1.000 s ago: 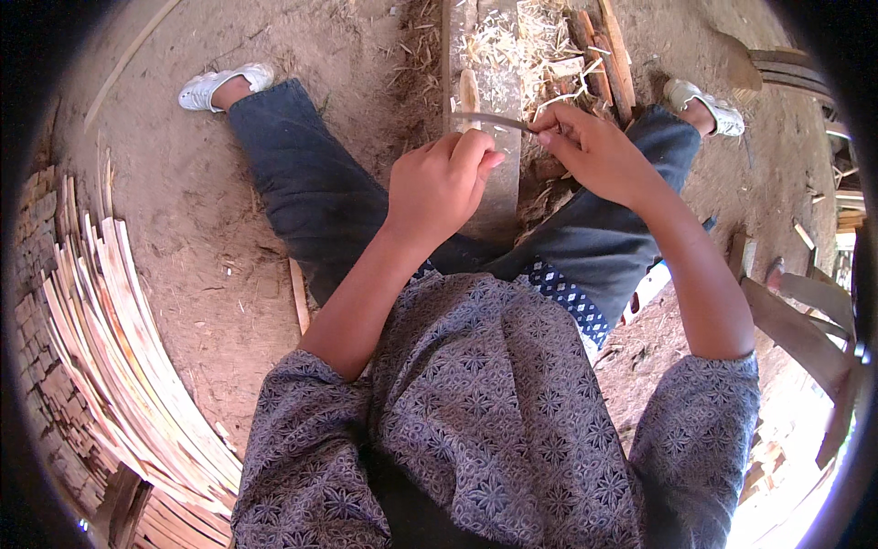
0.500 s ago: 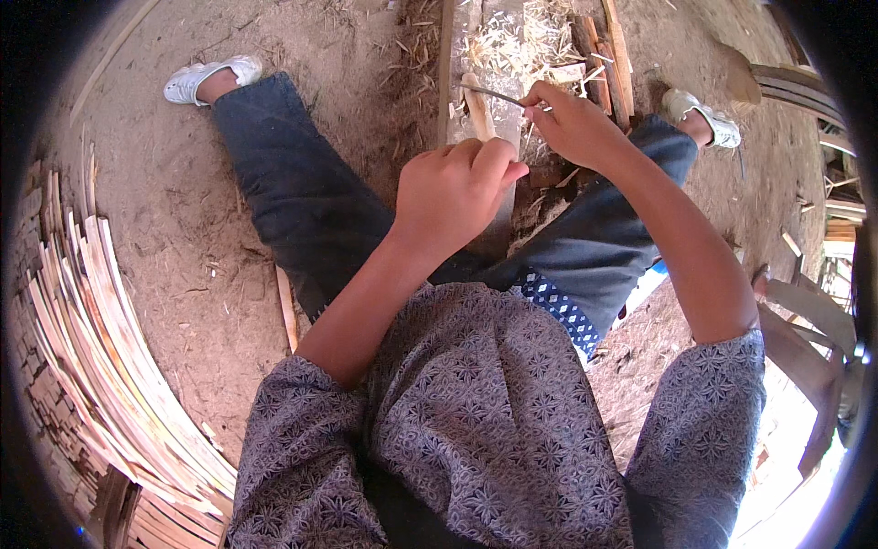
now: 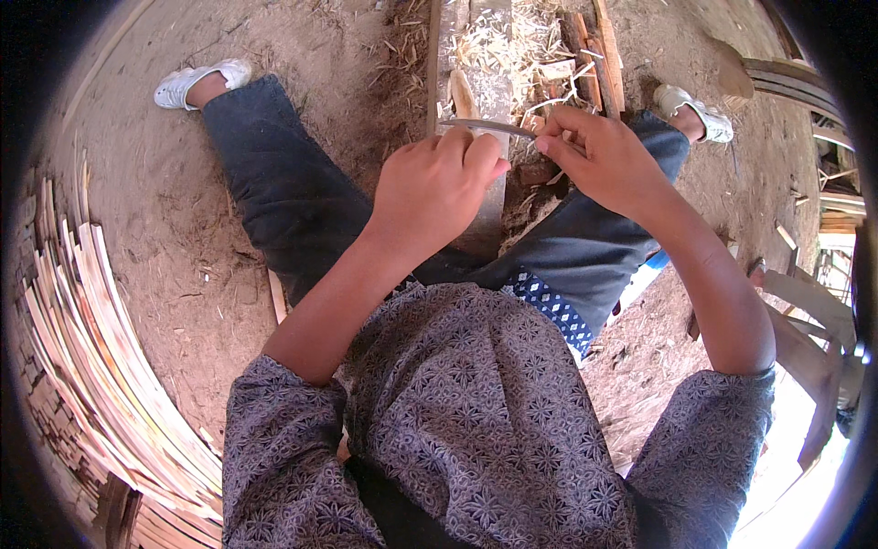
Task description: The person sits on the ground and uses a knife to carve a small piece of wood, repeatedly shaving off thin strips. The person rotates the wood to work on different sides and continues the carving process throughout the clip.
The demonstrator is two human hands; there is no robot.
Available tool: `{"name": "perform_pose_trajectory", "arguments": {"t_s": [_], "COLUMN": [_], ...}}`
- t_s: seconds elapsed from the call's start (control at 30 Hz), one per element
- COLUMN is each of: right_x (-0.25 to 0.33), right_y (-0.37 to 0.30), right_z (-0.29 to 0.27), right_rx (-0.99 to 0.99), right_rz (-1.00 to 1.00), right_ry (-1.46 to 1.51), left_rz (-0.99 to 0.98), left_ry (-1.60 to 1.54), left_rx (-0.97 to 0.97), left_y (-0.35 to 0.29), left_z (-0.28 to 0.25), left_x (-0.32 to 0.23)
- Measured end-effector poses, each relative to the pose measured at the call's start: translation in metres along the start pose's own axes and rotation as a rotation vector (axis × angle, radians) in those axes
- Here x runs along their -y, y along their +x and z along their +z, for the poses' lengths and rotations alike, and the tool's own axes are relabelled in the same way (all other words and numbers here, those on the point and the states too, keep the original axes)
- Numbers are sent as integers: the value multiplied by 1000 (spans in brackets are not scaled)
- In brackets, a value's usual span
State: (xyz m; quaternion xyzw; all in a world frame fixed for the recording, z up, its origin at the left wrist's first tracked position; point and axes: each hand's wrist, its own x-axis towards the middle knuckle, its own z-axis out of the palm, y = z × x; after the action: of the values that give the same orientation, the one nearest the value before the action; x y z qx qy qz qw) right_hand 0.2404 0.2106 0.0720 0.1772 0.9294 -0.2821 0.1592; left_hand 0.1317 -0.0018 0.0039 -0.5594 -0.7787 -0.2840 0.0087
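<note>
My left hand point(image 3: 432, 188) is closed around the near end of a small pale wooden stick point(image 3: 462, 95), whose rounded far end points away from me over a long wooden plank point(image 3: 493, 199). My right hand point(image 3: 605, 157) grips a knife point(image 3: 489, 125) with a narrow grey blade. That blade lies crosswise over the stick, just beyond my left knuckles. Its handle is mostly hidden by my right fingers. Pale wood shavings point(image 3: 485, 46) cover the plank beyond the stick.
Narrow wood offcuts point(image 3: 604, 64) lie along the plank's right side. Long thin wooden strips point(image 3: 114, 339) are stacked on the left. My legs are spread either side of the plank, on a dirt floor point(image 3: 320, 101). Curved boards point(image 3: 796, 82) stand at the right.
The knife has come toward me along the stick, from near its far end to beside my left knuckles. My right hand has drawn back and slightly right; my left shifted slightly left.
</note>
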Motion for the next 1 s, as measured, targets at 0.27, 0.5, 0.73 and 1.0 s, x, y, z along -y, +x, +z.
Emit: {"name": "perform_pose_trajectory", "arguments": {"t_s": [0.27, 0.5, 0.73, 1.0], "right_x": [-33, -39, -19, -24], "right_y": [53, 60, 12, 35], "right_z": [36, 34, 13, 13], "right_rx": [-80, -20, 14, 9], "right_rz": [-46, 192, 68, 8], "right_ry": [-66, 154, 164, 18], "left_rz": [71, 76, 44, 42], "left_ry": [-5, -42, -84, -62], "left_rx": [63, 50, 4, 68], "left_y": [1, -3, -2, 5], "left_z": [5, -1, 10, 10], "left_x": [-5, 8, 13, 3]}}
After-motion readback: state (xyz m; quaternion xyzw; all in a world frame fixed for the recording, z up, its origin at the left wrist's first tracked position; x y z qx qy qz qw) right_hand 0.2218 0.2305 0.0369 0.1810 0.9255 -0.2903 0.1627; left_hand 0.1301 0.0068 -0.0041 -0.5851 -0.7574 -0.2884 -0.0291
